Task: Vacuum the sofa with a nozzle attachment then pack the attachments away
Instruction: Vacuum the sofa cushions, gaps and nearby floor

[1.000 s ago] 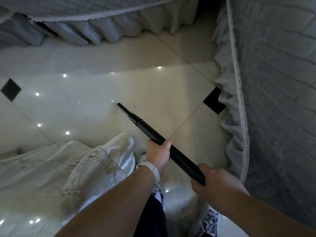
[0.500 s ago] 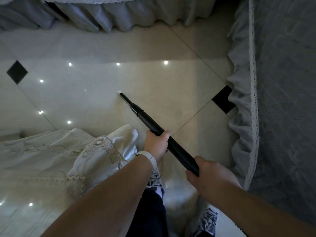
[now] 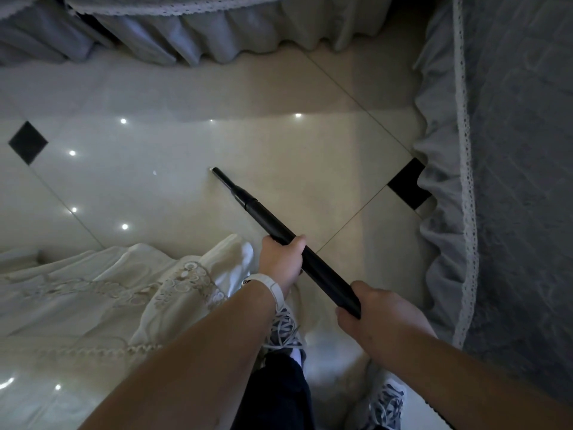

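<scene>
Nearest, at the bottom, are two grey and white shoes (image 3: pixel 384 405) and a dark leg (image 3: pixel 276 395). Just past them, the right hand (image 3: pixel 381 321) wraps its fingers tight round the near end of a long black tube (image 3: pixel 322 274). A little farther along the tube, the left hand (image 3: pixel 280 263) grips it too, with its fingers curled round it. A white band (image 3: pixel 266 282) sits on the left wrist. To the left of the arms is a white cloth (image 3: pixel 93 299) with lace on it. The tube slants away to the far left, over the shiny pale floor (image 3: pixel 155 187). At its far end is the thin nozzle (image 3: pixel 228 183). Its tip is low by the floor; I cannot tell if it touches. A black tile (image 3: pixel 407 187) is to the right of the tube. The grey sofa (image 3: pixel 521 181), with a lace frill, fills the right side. Another grey frill (image 3: pixel 201 35) hangs along the far side.
</scene>
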Demonstrator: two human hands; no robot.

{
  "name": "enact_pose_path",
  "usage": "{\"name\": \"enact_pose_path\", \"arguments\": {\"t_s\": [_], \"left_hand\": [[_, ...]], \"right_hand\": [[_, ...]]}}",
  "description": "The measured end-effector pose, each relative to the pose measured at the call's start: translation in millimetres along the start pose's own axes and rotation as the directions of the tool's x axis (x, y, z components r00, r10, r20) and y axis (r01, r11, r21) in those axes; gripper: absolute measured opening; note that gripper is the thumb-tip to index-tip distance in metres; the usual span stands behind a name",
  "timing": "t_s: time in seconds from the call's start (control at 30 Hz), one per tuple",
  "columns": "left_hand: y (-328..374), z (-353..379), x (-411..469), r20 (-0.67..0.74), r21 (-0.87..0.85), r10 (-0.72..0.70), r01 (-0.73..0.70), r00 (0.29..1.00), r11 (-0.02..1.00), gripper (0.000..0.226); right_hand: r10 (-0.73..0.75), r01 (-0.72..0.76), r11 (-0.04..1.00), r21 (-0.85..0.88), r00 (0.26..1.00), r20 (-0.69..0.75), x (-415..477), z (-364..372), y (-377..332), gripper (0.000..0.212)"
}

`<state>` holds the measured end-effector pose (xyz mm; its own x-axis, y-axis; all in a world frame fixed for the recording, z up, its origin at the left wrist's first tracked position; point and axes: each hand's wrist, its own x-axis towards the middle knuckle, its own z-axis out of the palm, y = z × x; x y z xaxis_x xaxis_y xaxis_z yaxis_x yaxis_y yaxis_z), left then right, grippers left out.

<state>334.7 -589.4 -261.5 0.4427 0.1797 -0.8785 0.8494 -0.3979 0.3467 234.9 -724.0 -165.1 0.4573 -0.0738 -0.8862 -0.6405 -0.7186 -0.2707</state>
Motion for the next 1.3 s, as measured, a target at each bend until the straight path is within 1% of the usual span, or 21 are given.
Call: {"name": "enact_pose_path", "arguments": {"t_s": [0.17, 0.3, 0.33, 0.43, 0.47, 0.57, 0.63, 0.7, 0.8, 0.97, 1.03, 1.17, 1.3], "left_hand": [[5.4, -15.4, 6.2, -0.027, 0.020, -0.001, 0.001, 1.000, 1.000, 0.039], [11.7, -32.6, 13.9, -0.030, -0.035, -0.035, 0.034, 0.999, 0.999, 0.045], [12.6, -37.6, 16.8, -0.031, -0.044, -0.033, 0.032, 0.999, 0.999, 0.042], [15.7, -52.2, 26.2, -0.046, -0.069, -0.010, 0.007, 0.999, 0.998, 0.018], [16.5, -56.7, 30.2, -0.058, -0.079, -0.014, 0.009, 0.998, 0.997, 0.015], [19.5, -64.3, 39.5, -0.134, -0.106, -0.062, 0.048, 0.989, 0.993, 0.017], [22.2, -67.6, 43.3, -0.155, -0.136, -0.097, 0.076, 0.983, 0.988, 0.015], [23.6, -69.4, 46.8, -0.165, -0.171, -0.130, 0.101, 0.978, 0.980, 0.019], [25.9, -71.0, 50.3, -0.161, -0.225, -0.177, 0.138, 0.971, 0.964, 0.039], [33.9, -79.3, 58.6, -0.179, -0.231, -0.202, 0.158, 0.963, 0.960, 0.054], [39.4, -83.8, 61.7, -0.165, -0.238, -0.204, 0.162, 0.965, 0.958, 0.054], [50.4, -91.3, 67.3, -0.151, -0.259, -0.205, 0.161, 0.967, 0.952, 0.043], [53.2, -95.5, 71.4, -0.138, -0.237, -0.202, 0.166, 0.970, 0.957, 0.046]], "right_hand": [[-0.018, 0.018, 0.999, -0.048, 1.000, 0.001, 8.8, -1.1, -14.0, 0.025], [-0.052, 0.052, 0.994, -0.094, 0.999, 0.001, 16.3, -2.5, -31.6, 0.025], [-0.061, 0.062, 0.992, -0.109, 0.998, 0.008, 18.2, -3.1, -36.2, 0.024], [-0.101, 0.107, 0.979, -0.173, 0.994, 0.044, 24.0, -4.6, -51.8, 0.022], [-0.111, 0.117, 0.978, -0.174, 0.993, 0.042, 26.8, -4.4, -57.7, 0.022], [-0.119, 0.123, 0.979, -0.163, 0.992, 0.032, 35.0, -4.5, -74.7, 0.023], [-0.131, 0.136, 0.974, -0.184, 0.991, 0.034, 40.7, -5.1, -83.5, 0.024], [-0.141, 0.145, 0.969, -0.200, 0.989, 0.034, 45.4, -6.5, -89.1, 0.026], [-0.144, 0.150, 0.964, -0.220, 0.989, 0.044, 49.2, -8.2, -94.4, 0.026], [-0.159, 0.164, 0.958, -0.235, 0.986, 0.041, 56.1, -8.6, -105.1, 0.024], [-0.163, 0.167, 0.959, -0.229, 0.986, 0.036, 60.6, -9.3, -110.5, 0.024], [-0.172, 0.174, 0.958, -0.227, 0.985, 0.030, 66.2, -12.5, -119.4, 0.025], [-0.185, 0.184, 0.953, -0.242, 0.983, 0.021, 69.5, -14.4, -123.1, 0.025]]}}
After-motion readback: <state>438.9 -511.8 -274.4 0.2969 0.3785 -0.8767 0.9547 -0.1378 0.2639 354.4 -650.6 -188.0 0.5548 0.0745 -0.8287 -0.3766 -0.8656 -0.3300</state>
